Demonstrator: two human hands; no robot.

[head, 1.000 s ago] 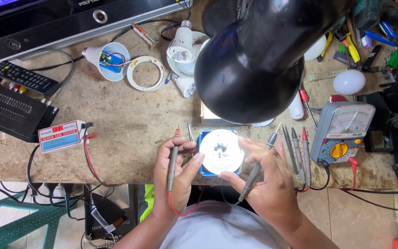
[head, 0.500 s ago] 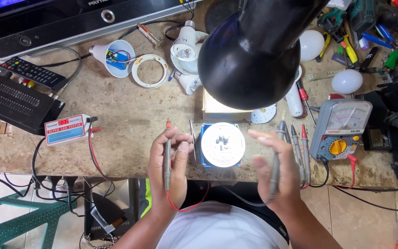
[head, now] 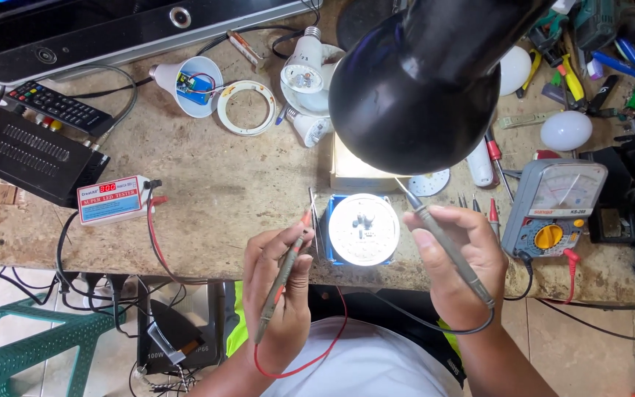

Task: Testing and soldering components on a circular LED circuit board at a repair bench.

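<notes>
Far left, a flat black ribbed box sits on the worn, mottled stone counter, a black button remote just behind it. Beside them lies a small white rectangular tester with a red digit display, its red and black leads trailing over the counter edge. Further back, an opened white bulb housing shows a blue board inside, next to a plain white plastic ring.

Now the left hand: fingers curled closed around a slim grey probe with a red tip, held like a pen, tip pointing up toward the counter edge, a red wire looping below the wrist. Just right of it, the round white LED disc lies flat on a blue square base at the counter's front edge, brightly lit, small components at its centre.

Above hangs a glossy black dome lamp shade, covering much of the middle. The right hand is closed around a grey probe with a black lead, its metal point angled up-left, just beside the disc's upper right rim; I cannot tell whether it touches.

Rightward, a grey analogue multimeter with a yellow dial, a frosted white bulb dome, and a clutter of coloured-handled hand tools.
</notes>
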